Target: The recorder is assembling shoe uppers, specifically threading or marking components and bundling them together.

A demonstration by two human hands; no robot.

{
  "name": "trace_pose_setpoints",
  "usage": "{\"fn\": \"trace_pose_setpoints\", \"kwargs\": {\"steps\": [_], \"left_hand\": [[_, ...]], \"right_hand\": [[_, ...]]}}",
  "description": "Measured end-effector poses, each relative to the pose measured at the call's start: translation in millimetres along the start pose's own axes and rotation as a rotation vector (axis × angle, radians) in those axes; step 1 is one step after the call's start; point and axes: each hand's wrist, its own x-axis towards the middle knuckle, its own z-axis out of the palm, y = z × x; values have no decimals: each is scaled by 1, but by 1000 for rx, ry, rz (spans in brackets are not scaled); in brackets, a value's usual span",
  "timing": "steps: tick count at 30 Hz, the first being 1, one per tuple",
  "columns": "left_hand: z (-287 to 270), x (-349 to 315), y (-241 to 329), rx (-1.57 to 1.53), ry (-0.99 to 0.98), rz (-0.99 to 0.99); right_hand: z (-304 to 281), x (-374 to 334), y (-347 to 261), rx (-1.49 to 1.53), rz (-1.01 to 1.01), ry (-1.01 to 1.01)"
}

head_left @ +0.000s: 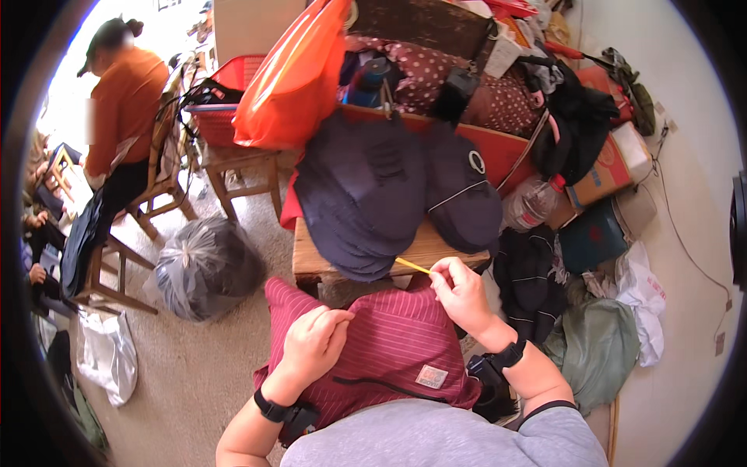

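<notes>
Hands hold striped maroon cloth (389,342). Right hand (461,294) pinches yellow stick (412,265); left hand (315,342) curls, gripping fabric. Stick could slip or snag.

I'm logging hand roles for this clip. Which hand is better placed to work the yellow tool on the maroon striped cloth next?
Probably the right hand: its fingertips already pinch the thin yellow tool above the maroon striped cloth. The left hand is curled on the cloth, steadying it.

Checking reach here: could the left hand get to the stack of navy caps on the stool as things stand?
Probably yes. The left hand rests on the maroon striped fabric, and the navy caps lie just ahead with nothing between.
</notes>
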Motion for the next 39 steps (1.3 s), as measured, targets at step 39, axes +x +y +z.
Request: {"fn": "trace_pose_setpoints", "kwargs": {"steps": [39], "left_hand": [[-2,132,-113,-582,66,-1008]], "right_hand": [[47,123,39,987,567,-230]]}}
